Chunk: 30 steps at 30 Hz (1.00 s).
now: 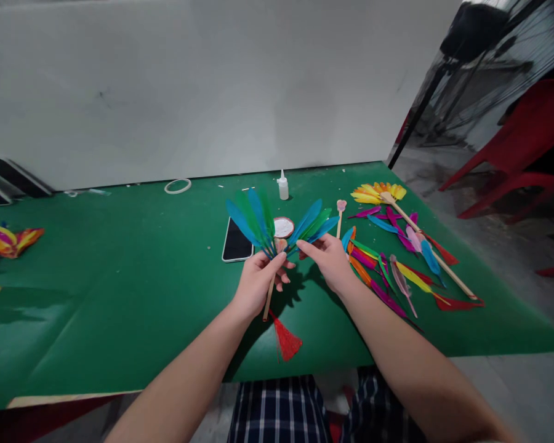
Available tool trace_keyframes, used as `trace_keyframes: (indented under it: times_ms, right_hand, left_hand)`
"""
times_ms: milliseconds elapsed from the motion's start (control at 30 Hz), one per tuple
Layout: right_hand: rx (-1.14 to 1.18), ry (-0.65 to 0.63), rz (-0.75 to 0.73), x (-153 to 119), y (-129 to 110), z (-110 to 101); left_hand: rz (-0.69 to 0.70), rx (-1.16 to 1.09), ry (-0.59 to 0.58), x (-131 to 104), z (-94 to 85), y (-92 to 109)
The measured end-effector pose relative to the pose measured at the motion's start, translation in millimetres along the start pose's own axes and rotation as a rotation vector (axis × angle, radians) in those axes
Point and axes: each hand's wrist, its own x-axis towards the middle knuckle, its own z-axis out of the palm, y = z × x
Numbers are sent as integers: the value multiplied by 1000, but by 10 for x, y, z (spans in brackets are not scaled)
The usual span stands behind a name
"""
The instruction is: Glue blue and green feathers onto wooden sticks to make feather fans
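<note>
My left hand (258,280) is closed round the top of a wooden stick (268,300), from whose lower end a red tassel (287,339) hangs. Blue and green feathers (253,218) fan up from the stick's head above that hand. My right hand (327,258) pinches the lower ends of a second group of blue and green feathers (311,223), just right of the stick's head. Both hands are above the green table. Part of the stick is hidden by my left fingers.
Behind my hands are a phone (237,241), a round white lid-like piece (284,227) and a small bottle (283,186). Loose feathers (397,280), a second stick (340,215) and a yellow feather fan (379,192) lie right. A ring (178,186) is near the wall.
</note>
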Motion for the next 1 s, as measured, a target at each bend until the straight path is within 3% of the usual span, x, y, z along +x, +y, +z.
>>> trace_keyframes:
  times_ms: [533,700,1000]
  right_hand:
    - [50,-231,31,-4,-30,-10]
    - [-43,-242,56,-15,14,12]
    - [-170,-409,-24,-72,58,96]
  left_hand:
    - [-90,-109,-34,48,-47,-11]
    - [-33,-95,23,24,-35,10]
    - [70,52,113,20,-26,-52]
